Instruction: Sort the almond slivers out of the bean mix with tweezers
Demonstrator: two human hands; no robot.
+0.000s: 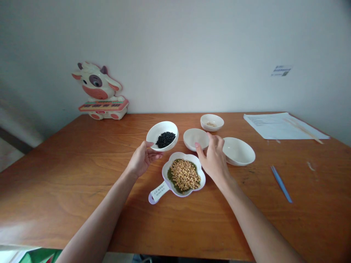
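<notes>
My left hand grips a white bowl by its left side, thumb at the rim and fingers underneath. Black beans lie in this bowl, which is tilted and appears lifted off the table. My right hand has its thumb and fingers around the right side of a second white bowl, in which I see nothing. Between my forearms sits a flower-shaped dish with a handle bearing a paper label. It contains yellow soybeans over small green beans.
Right of my right hand stands another white bowl. A small white bowl behind holds a few pale pieces. Farther right are papers, chopsticks and blue tweezers. A cow toy keyboard stands back left on the wooden table.
</notes>
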